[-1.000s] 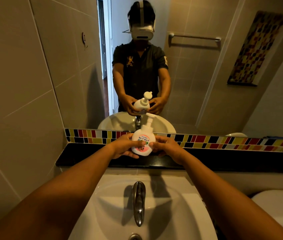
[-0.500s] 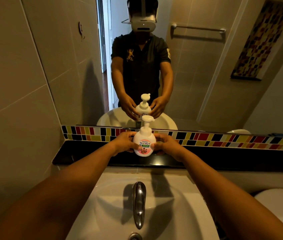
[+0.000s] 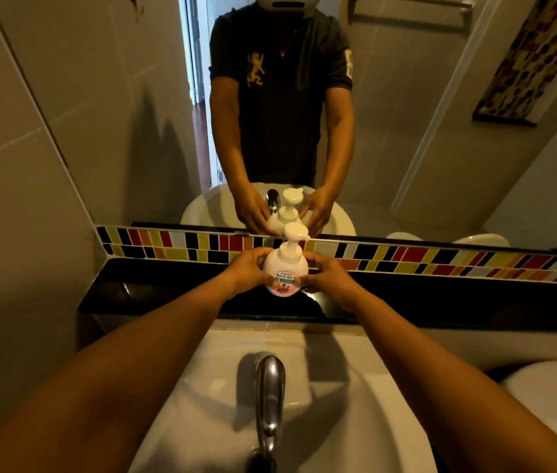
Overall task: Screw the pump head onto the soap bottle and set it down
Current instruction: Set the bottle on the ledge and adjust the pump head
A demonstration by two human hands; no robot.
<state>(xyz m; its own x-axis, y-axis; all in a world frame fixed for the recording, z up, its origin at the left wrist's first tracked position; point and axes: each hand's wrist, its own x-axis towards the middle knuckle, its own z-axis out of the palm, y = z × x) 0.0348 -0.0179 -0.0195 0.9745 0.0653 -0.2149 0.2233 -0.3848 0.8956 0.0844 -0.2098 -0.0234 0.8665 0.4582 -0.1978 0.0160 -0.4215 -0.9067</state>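
Note:
The white soap bottle (image 3: 285,268) with a pink and green label stands upright on the black ledge (image 3: 154,288) behind the sink. Its white pump head (image 3: 295,232) sits on top of the neck, nozzle turned right. My left hand (image 3: 249,269) wraps the bottle's left side and my right hand (image 3: 326,276) holds its right side, fingertips on the label. Whether the bottle's base touches the ledge is hidden by my fingers.
A white sink (image 3: 355,387) with a chrome faucet (image 3: 268,397) lies below my arms. A coloured tile strip (image 3: 440,259) and a mirror (image 3: 406,131) back the ledge. A white toilet lid (image 3: 549,394) is at the lower right, a tiled wall (image 3: 14,165) on the left.
The bottle went from tilted to upright and moved down toward the ledge between both hands. The camera pitched downward, so the mirror image sits higher.

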